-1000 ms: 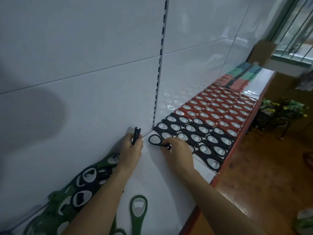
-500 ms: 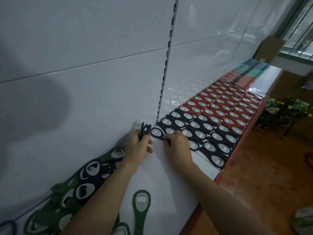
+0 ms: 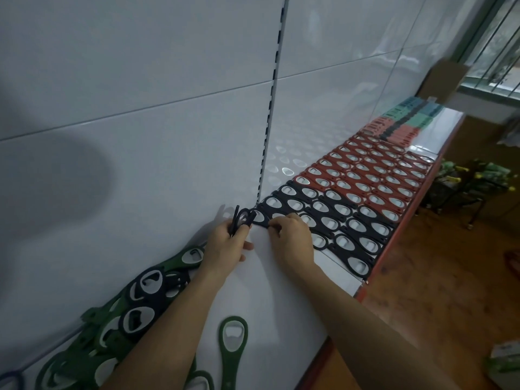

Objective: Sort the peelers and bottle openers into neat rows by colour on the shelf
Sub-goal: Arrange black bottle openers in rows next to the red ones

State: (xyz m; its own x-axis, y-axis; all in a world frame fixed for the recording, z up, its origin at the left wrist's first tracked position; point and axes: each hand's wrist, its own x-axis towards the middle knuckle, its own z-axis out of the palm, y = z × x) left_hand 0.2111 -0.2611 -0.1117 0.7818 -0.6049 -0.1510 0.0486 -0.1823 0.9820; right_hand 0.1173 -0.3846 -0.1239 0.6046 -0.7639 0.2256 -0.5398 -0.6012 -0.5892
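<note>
On the white shelf [image 3: 281,311] lie neat rows of black bottle openers [image 3: 337,218] and, beyond them, rows of red bottle openers [image 3: 374,175]. My left hand [image 3: 228,246] grips a small bunch of black openers [image 3: 239,218] upright near the back wall. My right hand [image 3: 289,237] pinches a black opener [image 3: 260,216] at the near end of the black rows, flat on the shelf. A loose heap of green and black openers [image 3: 135,299] lies at the lower left, and a single green opener [image 3: 233,342] lies apart near the front.
Teal, black and red peelers [image 3: 405,119] are stacked at the shelf's far end. The shelf has a red front edge [image 3: 394,237] above a brown floor. A slotted upright [image 3: 270,108] runs up the white back panel. A cart with green goods [image 3: 472,175] stands on the floor.
My right hand has slid the black opener up against the near end of the black rows. My left hand followed with its bunch.
</note>
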